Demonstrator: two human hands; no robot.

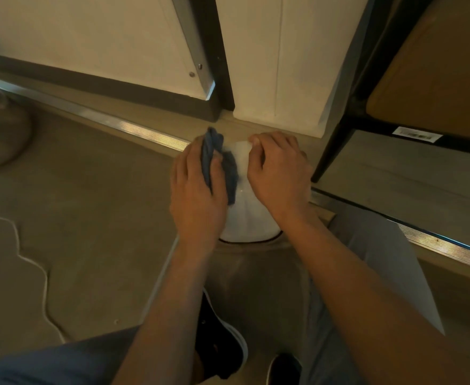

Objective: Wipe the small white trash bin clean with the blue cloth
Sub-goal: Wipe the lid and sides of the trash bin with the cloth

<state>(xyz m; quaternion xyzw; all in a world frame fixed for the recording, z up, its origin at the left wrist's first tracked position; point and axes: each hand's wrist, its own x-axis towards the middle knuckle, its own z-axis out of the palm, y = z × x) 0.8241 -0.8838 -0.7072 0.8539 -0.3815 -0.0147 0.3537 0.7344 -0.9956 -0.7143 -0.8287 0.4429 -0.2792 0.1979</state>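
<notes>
Bin sits between left hand and right hand.

Dim, warm yellowish light. Glare streaks on the metal floor strip, left and far right. Soft blur overall; left hand smeared. Wide-angle bending at edges; wall lines splay outward.

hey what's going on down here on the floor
A person is bent over a small white trash bin that stands on the floor by a white cabinet. The left hand grips a bunched blue cloth against the bin's left side. The right hand curls over the far right of the bin and steadies it.
</notes>
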